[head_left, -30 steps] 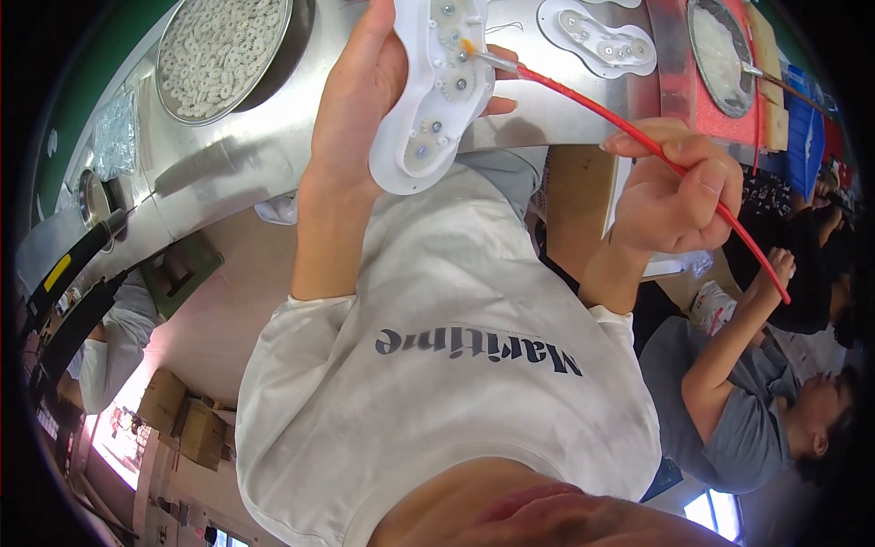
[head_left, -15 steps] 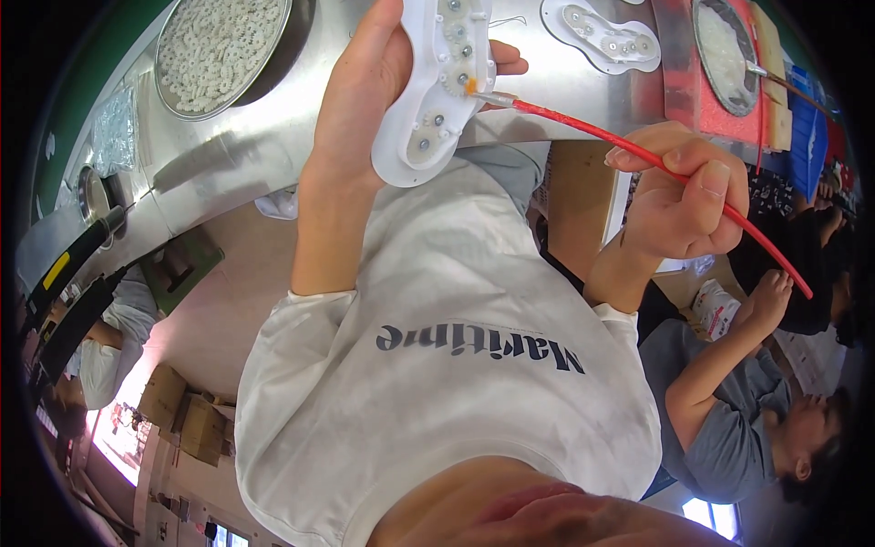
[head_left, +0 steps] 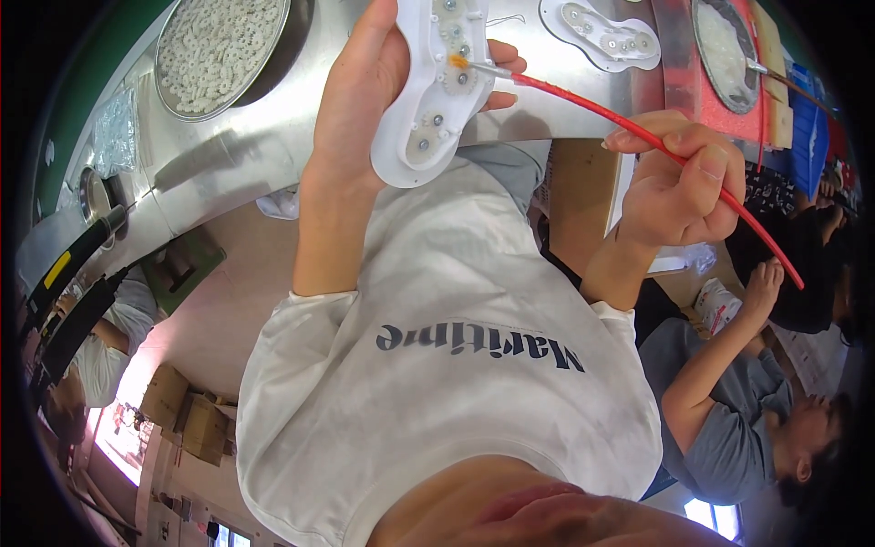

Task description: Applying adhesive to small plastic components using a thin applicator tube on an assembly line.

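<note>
My left hand (head_left: 360, 109) is wrapped round a white plastic housing (head_left: 398, 157), its fingertips showing past the far side. Several pale gears on metal pins sit in a row inside the housing. In my right hand (head_left: 685, 182) is a thin red-handled paintbrush (head_left: 583, 108), pinched between thumb and fingers. Its orange bristles touch the housing's interior, beside one of the middle gears. A second white housing with gears (head_left: 629, 47) lies on the metal table (head_left: 228, 173), to the right of the one I hold.
A round metal bowl of small white gears (head_left: 219, 55) stands at the back left, near a clear plastic bag (head_left: 114, 137). At the right, a dish of whitish grease (head_left: 726, 59) with another brush (head_left: 784, 82) rests on a red block (head_left: 679, 82). A co-worker (head_left: 729, 392) sits to the right.
The brush tip has shifted slightly up and left inside the housing, and my right hand moved a little with it. The left hand and housing have barely moved.
</note>
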`<state>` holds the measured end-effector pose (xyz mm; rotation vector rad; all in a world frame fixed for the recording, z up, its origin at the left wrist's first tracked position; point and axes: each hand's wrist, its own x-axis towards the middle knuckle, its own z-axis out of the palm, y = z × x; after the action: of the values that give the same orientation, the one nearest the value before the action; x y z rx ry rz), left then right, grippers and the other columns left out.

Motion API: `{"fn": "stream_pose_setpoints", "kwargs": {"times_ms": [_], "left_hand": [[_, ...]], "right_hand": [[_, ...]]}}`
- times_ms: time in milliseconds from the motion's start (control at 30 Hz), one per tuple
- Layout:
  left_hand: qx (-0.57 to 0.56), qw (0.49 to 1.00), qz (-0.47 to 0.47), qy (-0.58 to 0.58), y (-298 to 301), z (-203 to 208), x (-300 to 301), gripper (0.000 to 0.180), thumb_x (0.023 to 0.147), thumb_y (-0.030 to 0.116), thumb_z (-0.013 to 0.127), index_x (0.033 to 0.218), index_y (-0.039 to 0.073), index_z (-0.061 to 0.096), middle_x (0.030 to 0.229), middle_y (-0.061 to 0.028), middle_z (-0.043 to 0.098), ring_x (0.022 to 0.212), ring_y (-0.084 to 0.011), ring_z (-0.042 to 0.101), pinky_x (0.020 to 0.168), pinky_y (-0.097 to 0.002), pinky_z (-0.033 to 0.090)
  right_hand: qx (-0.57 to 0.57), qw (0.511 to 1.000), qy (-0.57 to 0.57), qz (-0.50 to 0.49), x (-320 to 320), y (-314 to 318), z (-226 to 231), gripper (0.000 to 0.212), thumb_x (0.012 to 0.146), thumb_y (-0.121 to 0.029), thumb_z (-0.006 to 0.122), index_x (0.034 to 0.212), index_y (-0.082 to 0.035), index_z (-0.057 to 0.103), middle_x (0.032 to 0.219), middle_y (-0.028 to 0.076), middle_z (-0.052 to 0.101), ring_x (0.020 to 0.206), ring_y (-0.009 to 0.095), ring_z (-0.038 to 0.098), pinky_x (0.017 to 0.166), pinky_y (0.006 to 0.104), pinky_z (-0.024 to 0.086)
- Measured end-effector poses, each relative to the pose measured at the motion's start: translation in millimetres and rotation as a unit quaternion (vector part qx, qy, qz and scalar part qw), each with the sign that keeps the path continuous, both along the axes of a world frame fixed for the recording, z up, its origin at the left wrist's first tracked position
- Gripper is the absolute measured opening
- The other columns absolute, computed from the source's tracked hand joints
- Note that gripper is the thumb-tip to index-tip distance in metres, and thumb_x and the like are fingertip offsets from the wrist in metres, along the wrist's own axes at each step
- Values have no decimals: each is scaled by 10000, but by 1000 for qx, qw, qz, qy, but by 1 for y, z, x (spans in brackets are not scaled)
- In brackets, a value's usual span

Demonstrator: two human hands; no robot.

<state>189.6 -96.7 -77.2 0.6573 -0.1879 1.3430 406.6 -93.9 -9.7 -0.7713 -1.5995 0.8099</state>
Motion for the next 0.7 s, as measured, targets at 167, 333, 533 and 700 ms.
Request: {"fn": "stream_pose_setpoints", "kwargs": {"times_ms": [167, 333, 533, 700], "left_hand": [[-383, 918, 58, 87, -24, 56, 2, 578, 1008, 434, 161, 1324, 2, 381, 1019, -299, 612, 977, -394, 621, 763, -476, 564], [-371, 928, 14, -30, -23, 58, 5, 576, 1010, 430, 162, 1320, -2, 383, 1007, -299, 614, 973, -396, 622, 762, -475, 566], [-372, 928, 7, 1, -19, 46, 1, 564, 1012, 424, 167, 1321, 5, 382, 1002, -301, 613, 963, -383, 628, 749, -454, 573], [-380, 888, 108, 238, -23, 50, 3, 552, 1011, 432, 182, 1318, 19, 384, 1006, -278, 618, 955, -369, 632, 754, -444, 572]], "right_hand": [[42, 995, 87, 32, -6, 1, 0, 237, 914, -90, 402, 827, 90, 529, 603, 193, 604, 496, 223, 622, 458, 261, 479], [64, 988, 118, 70, -16, 1, -5, 229, 913, -77, 402, 828, 95, 527, 641, 205, 614, 510, 231, 630, 488, 273, 500], [25, 996, 80, 2, -10, -1, 0, 234, 903, -87, 417, 816, 89, 545, 656, 179, 614, 503, 218, 627, 490, 269, 494], [2, 999, 51, -4, -5, 3, 6, 247, 900, -98, 422, 788, 78, 555, 660, 158, 612, 497, 207, 622, 482, 264, 480]]}}
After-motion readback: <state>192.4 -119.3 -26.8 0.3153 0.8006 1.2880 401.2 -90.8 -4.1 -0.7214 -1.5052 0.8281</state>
